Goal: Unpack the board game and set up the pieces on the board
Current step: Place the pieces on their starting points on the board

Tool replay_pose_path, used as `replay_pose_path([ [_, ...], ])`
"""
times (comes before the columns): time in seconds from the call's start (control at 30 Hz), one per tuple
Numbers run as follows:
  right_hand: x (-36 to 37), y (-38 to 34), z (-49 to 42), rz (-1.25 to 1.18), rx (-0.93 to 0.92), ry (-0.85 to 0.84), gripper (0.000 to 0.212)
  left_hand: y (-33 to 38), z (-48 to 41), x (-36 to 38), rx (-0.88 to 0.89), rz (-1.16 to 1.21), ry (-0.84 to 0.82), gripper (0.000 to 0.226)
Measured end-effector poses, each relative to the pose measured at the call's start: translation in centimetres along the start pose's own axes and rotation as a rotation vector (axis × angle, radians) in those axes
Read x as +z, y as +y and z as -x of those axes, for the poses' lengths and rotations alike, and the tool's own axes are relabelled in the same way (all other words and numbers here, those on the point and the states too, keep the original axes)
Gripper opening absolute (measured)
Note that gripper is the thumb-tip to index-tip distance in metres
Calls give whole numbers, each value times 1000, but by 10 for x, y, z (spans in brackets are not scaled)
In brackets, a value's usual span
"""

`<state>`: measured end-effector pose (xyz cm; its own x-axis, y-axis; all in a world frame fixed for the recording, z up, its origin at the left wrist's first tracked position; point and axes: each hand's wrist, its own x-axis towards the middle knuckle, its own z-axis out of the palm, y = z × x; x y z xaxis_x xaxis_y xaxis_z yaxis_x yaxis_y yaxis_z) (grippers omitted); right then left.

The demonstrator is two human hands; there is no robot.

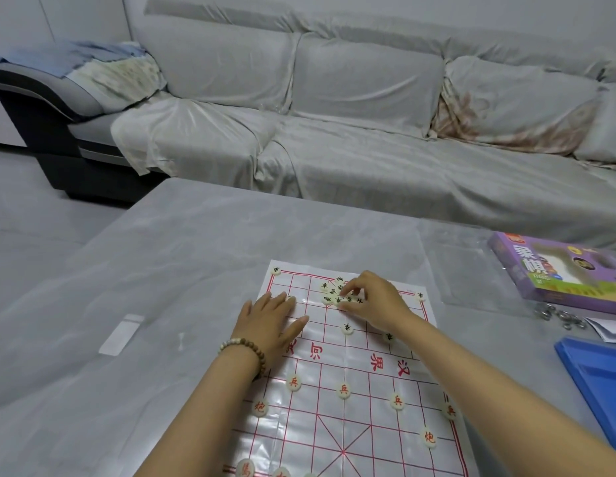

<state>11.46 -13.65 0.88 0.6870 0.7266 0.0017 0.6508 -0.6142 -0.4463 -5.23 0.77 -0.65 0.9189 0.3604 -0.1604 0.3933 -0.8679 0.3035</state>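
On the grey table (162,270), the left hand (272,321) lay flat with straight, spread fingers on the left part of the xiangqi board (368,425), pressing the glossy sheet down. Nearer the person, the red side looked largely done: a red cannon (259,407) and the red soldiers (293,383) sat on their points, though the home row ran out of view at the bottom edge. The black side was far less complete. One black chariot (276,270) stood at the far left corner and a black soldier (347,328) on its row, while a heap of black pieces (330,294) lay unsorted in the far palace. The right hand (371,301) curled over that heap, thumb and forefinger pinching a piece. Well to the right lay the purple game box (567,273) and a blue tray (595,373), both unpacked. By my judgement, placing the heaped black pieces was what remained
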Motion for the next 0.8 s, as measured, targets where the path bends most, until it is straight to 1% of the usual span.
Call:
replay_pose_path([
  [0.23, 3, -8, 0, 48, -9, 24, 28, -5, 1, -1, -4, -15, -16, 55],
  [0.33, 1, -12, 4, 3, -4, 75, 25, -5, 2, -1, -4, 14, -23, 57],
  [0.4, 2, -20, 8, -59, -25, 90, 23, -7, 3, -2, -14, 66, 1, 58],
  [0.5, 11, -36, 17, -112, -83, 21, 22, -12, 5, -4, -46, 112, 41, 57],
  [0.57, 18, -46, 23, -125, -104, -18, 23, -17, 5, -4, -59, 87, 28, 54],
  [0.67, 27, -55, 26, -103, -104, -1, 23, -24, 5, -3, -66, 47, 11, 49],
  [0.8, 32, -55, 24, -66, -55, 6, 24, -27, 7, -3, -83, 45, -1, 46],
])
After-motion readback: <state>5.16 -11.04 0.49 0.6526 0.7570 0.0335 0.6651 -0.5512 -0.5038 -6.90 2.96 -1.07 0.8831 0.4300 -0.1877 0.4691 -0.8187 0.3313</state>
